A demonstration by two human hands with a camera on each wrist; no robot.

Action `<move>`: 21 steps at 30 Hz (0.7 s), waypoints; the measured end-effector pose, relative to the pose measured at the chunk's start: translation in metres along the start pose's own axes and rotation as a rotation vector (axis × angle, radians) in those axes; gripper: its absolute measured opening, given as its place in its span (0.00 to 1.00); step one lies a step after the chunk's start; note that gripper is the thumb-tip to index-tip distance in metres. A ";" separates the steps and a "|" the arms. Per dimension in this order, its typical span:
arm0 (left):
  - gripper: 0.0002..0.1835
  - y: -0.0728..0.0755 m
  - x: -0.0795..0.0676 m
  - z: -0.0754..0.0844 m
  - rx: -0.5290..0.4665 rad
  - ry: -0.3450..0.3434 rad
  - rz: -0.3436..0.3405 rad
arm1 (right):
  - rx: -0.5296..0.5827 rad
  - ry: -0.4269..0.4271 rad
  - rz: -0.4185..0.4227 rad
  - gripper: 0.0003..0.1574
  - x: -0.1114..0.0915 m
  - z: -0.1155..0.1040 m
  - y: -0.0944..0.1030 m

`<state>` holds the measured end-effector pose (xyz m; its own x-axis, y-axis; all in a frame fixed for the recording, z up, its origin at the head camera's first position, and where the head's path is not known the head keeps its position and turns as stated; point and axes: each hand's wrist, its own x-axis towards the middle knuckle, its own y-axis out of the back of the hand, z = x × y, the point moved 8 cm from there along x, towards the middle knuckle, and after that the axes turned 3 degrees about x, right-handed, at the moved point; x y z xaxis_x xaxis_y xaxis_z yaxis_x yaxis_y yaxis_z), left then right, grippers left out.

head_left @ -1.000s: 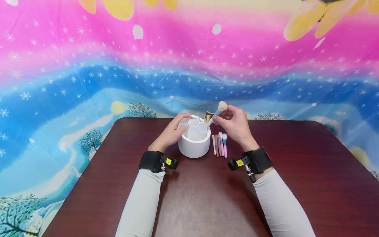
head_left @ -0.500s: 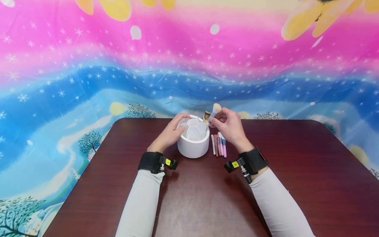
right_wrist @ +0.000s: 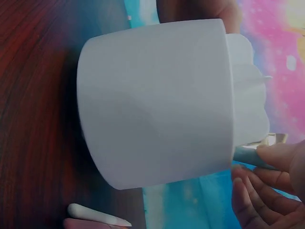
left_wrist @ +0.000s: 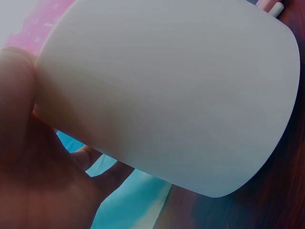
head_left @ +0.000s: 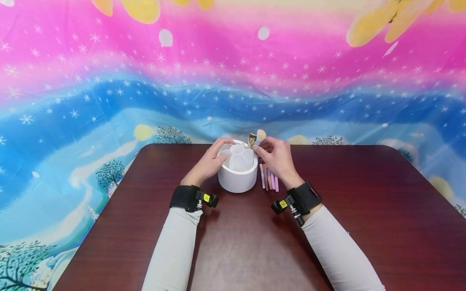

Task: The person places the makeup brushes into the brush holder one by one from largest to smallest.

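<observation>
A round white brush holder (head_left: 237, 182) with petal-shaped compartments stands upright on the table. My left hand (head_left: 206, 165) grips its left side at the rim, thumb in front and fingers round the far side. Between thumb and fingers my right hand (head_left: 278, 159) pinches a makeup brush (head_left: 261, 135), pale bristles up. The brush's light-blue handle (right_wrist: 249, 156) reaches into the holder at its right rear edge in the right wrist view; its lower end is hidden. Beside it a gold-coloured item (head_left: 252, 140) sticks up from the holder; its kind is unclear.
Several slim makeup brushes (head_left: 269, 179), white, brown and pink, lie side by side just right of the holder, partly below my right hand. The dark red-brown table (head_left: 145, 242) ends close behind the holder, where a colourful printed cloth (head_left: 204, 97) hangs.
My right hand has moved left and down with the makeup brush, now more upright and lower in the holder beside the gold-coloured item. The left hand has kept its place.
</observation>
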<state>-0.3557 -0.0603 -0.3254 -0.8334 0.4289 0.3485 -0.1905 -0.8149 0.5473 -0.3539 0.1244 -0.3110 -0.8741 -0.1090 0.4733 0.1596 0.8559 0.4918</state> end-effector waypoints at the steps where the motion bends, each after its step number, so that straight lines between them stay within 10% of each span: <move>1: 0.22 0.000 0.000 -0.001 -0.005 0.008 -0.002 | -0.021 0.001 0.005 0.07 0.000 0.000 0.000; 21: 0.20 -0.003 0.003 -0.018 0.002 0.034 0.021 | -0.089 0.045 -0.001 0.08 0.000 -0.002 0.001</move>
<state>-0.3670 -0.0636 -0.3391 -0.8542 0.3984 0.3340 -0.1720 -0.8229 0.5415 -0.3532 0.1241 -0.3091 -0.8531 -0.1346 0.5040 0.2004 0.8074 0.5549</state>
